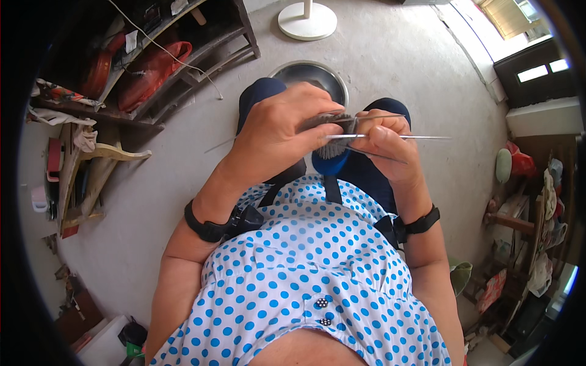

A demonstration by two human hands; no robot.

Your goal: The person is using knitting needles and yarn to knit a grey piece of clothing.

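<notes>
Above my lap, my left hand (279, 132) grips a piece of grey knitting (333, 148) and the thin needles at its left side. Close beside it, my right hand (384, 139) holds the knitting's right edge, with its thumb bent over a metal knitting needle (430, 137). Several needles cross at the grey piece; one points out to the left past my left wrist. Something blue (330, 164) lies just below the knitting, between my legs. My fingers partly hide the knitting and the stitches.
A metal basin (344, 84) stands on the floor beyond my knees, with a white round stand base (307, 22) farther off. A dark wooden shelf (249, 34) with red bags is at the upper left, a wooden stool (114, 152) at the left. A cluttered rack (510, 222) stands at the right.
</notes>
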